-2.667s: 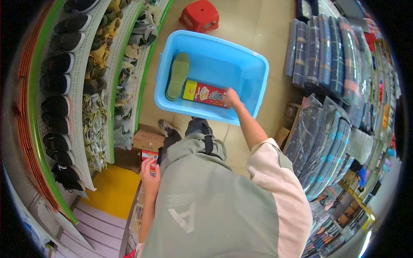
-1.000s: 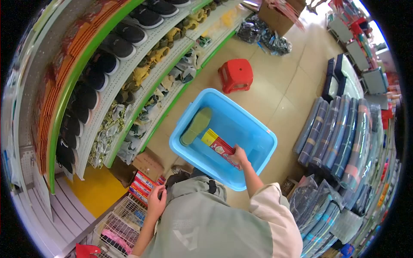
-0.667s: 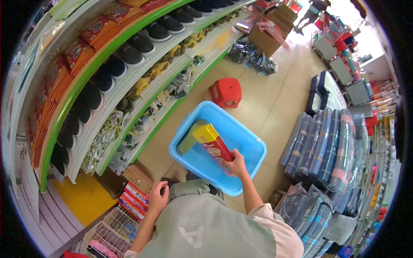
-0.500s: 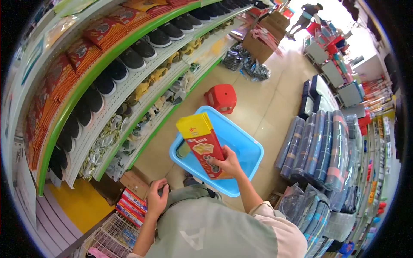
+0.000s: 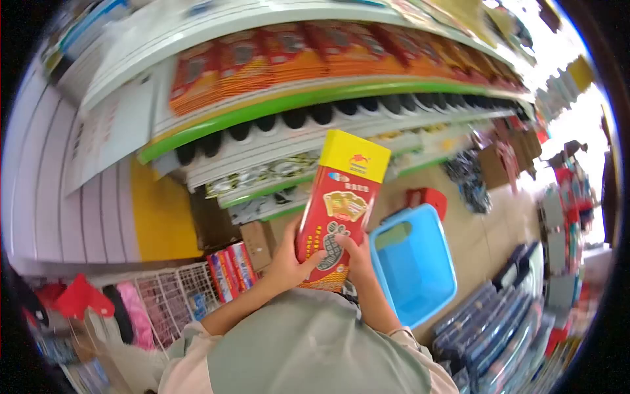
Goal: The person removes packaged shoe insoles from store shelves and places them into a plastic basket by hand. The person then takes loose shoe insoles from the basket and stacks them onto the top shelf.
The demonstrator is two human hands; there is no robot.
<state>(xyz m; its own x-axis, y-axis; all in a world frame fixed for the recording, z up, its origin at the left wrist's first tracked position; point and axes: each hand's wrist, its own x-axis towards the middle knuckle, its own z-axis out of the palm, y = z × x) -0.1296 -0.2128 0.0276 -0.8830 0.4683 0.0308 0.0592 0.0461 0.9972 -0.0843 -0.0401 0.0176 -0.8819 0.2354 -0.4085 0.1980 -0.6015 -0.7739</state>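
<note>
Held up in front of my body is a stack of red-and-yellow insole packets (image 5: 344,207) with a footprint printed on the top one. My left hand (image 5: 292,259) grips its lower left edge, thumb on the front. On the lower right side, my right hand (image 5: 357,259) holds the same stack, its thumb also on the front. Both hands have their fingers partly hidden behind the packets. To the right of the stack, a light-blue plastic tub (image 5: 420,269) rests on the floor.
Ahead runs a shelf with a green edge (image 5: 289,98), bearing similar red packets (image 5: 295,52). Dark shoes (image 5: 295,119) line the tier below. A red stool (image 5: 434,199) stands behind the tub. Plastic-wrapped rolls (image 5: 492,328) lie at right, a wire basket (image 5: 167,299) at lower left.
My view has turned left toward the shelf. The left hand, earlier apart from the packets, now grips them too. The stack has come away from over the tub, up before the shelf.
</note>
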